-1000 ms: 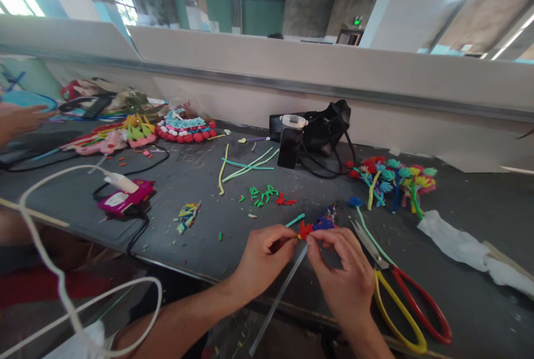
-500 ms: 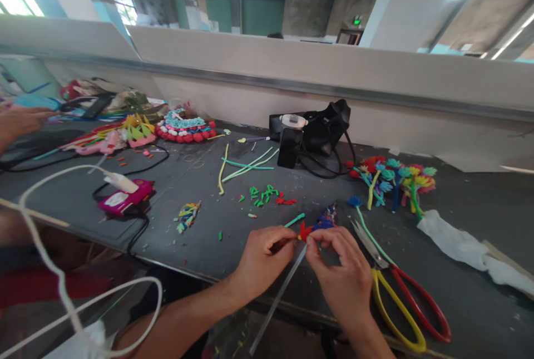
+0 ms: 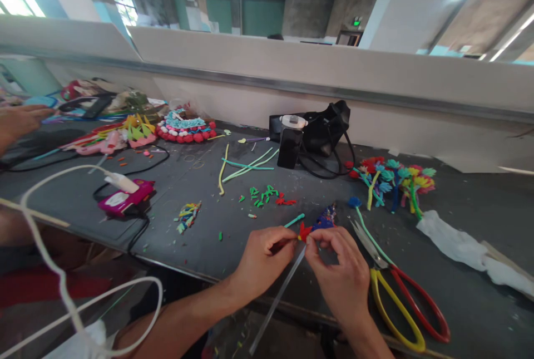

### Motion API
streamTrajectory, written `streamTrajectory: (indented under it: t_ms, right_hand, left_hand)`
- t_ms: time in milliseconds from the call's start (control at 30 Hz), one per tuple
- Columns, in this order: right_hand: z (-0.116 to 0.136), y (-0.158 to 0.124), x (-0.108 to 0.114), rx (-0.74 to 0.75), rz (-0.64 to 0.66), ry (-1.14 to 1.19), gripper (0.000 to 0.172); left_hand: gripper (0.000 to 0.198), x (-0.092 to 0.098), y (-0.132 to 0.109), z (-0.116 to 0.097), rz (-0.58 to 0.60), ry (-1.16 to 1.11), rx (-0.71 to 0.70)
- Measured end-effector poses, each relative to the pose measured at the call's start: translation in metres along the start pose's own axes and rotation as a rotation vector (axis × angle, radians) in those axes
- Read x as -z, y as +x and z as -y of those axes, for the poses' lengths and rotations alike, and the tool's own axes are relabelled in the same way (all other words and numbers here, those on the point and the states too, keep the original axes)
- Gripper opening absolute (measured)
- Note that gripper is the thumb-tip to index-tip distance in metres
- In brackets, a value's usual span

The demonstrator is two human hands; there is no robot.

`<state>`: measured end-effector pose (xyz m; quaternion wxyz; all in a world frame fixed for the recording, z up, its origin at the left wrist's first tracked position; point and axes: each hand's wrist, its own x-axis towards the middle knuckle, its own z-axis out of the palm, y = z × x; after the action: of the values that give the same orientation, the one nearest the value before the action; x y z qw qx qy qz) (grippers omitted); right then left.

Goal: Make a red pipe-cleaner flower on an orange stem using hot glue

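Just over the table's front edge, my left hand (image 3: 267, 250) and my right hand (image 3: 340, 264) meet, fingers closed in pinches. Between their fingertips is a small red fuzzy flower (image 3: 304, 231) with a yellow bit at its left. My fingers cover part of it. Behind my right fingers lies a speckled blue object (image 3: 324, 219), its lower part hidden. A clear glue stick (image 3: 278, 298) slants from beneath the hands past the table edge. A short teal pipe cleaner (image 3: 295, 220) lies behind my left fingertips.
Scissors (image 3: 381, 261) with yellow and red handles lie right of my right hand, by a blue-tipped green stem (image 3: 369, 231). Fuzzy flowers (image 3: 387, 175) stand farther back. Green cut pieces (image 3: 262, 195), a magenta power socket (image 3: 127, 197), a phone (image 3: 289, 147) and another person's hand (image 3: 25, 119) are around.
My right hand has shifted very slightly left, its pinch still at the red flower. The other person's hand at the far left has moved a little.
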<state>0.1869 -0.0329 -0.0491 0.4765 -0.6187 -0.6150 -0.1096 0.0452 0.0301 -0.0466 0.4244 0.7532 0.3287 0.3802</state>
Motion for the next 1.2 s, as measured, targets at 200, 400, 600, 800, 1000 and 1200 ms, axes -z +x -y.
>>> streamTrajectory:
  t_ms: [200,400,600,800,1000,1200]
  right_hand:
    - [-0.002,-0.001,-0.002,-0.005,0.009,-0.002,0.01]
    - [0.0,0.002,0.0,-0.006,0.005,0.008,0.007]
    - [0.002,0.005,0.01,-0.086,-0.09,0.027,0.01]
    - [0.004,0.004,0.009,-0.039,-0.075,0.04,0.008]
    - [0.007,0.002,0.006,0.014,-0.026,0.067,0.007]
    - [0.005,0.002,0.004,0.035,-0.011,0.044,0.007]
  left_hand:
    - [0.016,0.0,0.001,-0.001,0.001,-0.002,0.003]
    - [0.015,0.0,0.001,-0.002,-0.002,-0.096,0.103]
    - [0.02,0.002,0.003,-0.001,0.016,-0.345,0.28]
    - [0.023,0.001,0.005,0.002,0.061,-0.695,0.493]
    - [0.024,0.003,0.005,0.001,0.063,-0.749,0.508]
    - [0.027,0.001,0.004,-0.001,0.071,-0.688,0.487]
